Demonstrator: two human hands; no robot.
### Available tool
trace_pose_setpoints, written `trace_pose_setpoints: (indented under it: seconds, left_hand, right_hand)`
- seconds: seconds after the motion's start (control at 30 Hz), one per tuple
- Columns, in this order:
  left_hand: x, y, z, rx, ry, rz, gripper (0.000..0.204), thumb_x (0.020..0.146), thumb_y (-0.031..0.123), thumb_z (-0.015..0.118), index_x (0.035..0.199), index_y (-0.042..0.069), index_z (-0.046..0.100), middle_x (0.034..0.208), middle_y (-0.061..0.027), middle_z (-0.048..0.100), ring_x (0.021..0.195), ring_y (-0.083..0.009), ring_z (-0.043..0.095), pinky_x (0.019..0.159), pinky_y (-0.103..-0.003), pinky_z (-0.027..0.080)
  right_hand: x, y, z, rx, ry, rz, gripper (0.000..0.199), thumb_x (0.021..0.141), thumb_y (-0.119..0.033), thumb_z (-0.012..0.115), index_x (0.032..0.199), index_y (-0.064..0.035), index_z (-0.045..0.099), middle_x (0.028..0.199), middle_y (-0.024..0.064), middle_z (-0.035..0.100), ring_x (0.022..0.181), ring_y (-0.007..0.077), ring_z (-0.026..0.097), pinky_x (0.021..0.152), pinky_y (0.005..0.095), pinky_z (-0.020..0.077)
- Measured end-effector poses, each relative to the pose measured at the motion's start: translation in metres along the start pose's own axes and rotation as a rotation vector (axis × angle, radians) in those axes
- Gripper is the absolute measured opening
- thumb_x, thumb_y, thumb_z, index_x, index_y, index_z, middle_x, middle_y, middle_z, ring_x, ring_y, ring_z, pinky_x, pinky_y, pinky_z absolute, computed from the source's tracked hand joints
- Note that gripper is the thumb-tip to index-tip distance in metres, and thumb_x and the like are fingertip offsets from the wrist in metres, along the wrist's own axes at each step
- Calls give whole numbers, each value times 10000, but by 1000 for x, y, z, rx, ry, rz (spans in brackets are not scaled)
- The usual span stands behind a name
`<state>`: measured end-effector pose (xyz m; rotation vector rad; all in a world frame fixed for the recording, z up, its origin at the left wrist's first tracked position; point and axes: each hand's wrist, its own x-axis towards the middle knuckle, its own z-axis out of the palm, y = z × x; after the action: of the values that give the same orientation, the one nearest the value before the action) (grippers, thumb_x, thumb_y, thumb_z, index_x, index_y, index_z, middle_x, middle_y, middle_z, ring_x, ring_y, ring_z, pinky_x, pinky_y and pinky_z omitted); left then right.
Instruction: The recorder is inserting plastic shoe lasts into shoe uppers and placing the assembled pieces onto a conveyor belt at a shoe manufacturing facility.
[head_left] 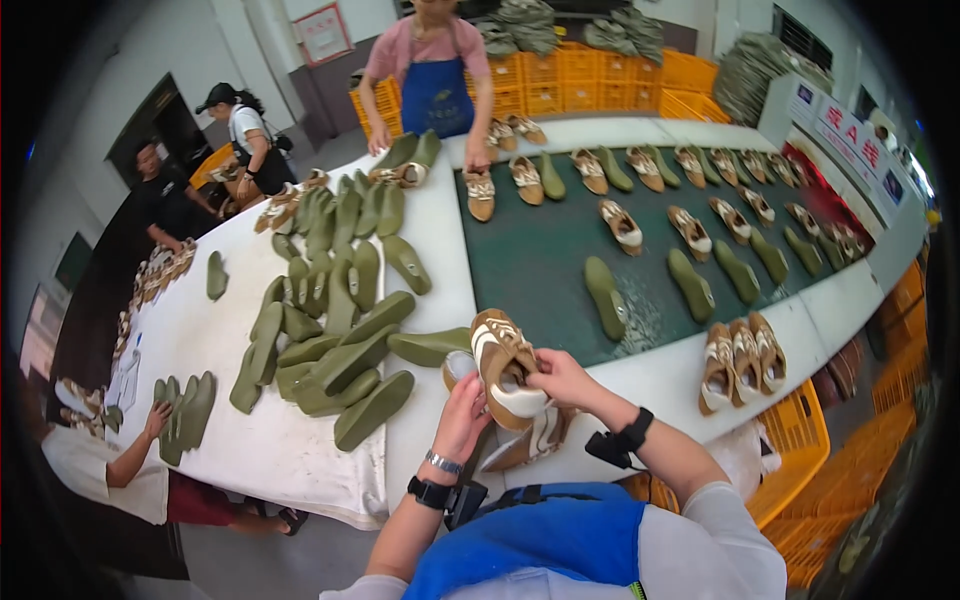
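Note:
A brown and white lace-up sneaker (503, 350) is held up at the near table edge, toe pointing away and its opening toward me. My left hand (462, 422) is closed on its heel from the left side. With its fingers at the collar, my right hand (562, 380) grips the shoe from the right; some fingertips are hidden in the opening. Below my hands lies another brown and white sneaker (530, 445), partly covered by them. A white and brown shoe part (457, 368) shows just left of the held sneaker. A green shoe last (430, 346) lies close by.
Many green shoe lasts (345, 375) are heaped on the white-covered table (210, 330). On the right, a green conveyor belt (530, 290) carries rows of sneakers and lasts. Several sneakers (743, 365) stand at its near edge. A co-worker in a blue apron (437, 95) stands opposite. Orange crates (795, 450) sit at right.

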<state>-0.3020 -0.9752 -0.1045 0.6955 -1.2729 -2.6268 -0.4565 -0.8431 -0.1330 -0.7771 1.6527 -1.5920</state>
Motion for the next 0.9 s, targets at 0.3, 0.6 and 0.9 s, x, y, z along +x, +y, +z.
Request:
trace_pose_setpoints:
  seconds: [0.3,0.6,0.9]
  left_hand:
    - [-29,-32,-59,1207,-25,415,575,718,289,696,1163,-4,480,1051,-173,563,943,-294,553,818,-363,447]
    - [-7,-63,-40,1817,-232,245,604,684,456,682,1073,21,522,943,-150,601,901,-331,558,796,-401,445]
    - [5,12,-25,392,-378,-286,356,867,263,564,1063,-34,548,995,-61,619,854,-104,588,754,-242,477]
  right_hand:
    - [158,-114,10,244,-68,-78,613,842,-172,589,1368,-104,280,1120,76,538,975,133,538,853,294,445]
    - [-4,42,-74,-802,-214,119,416,797,-300,578,1132,-53,568,980,128,632,905,245,595,791,335,465]
    - [-72,-11,-58,-417,151,-284,378,764,-164,636,1127,-77,573,1005,110,613,1002,216,557,872,301,431]
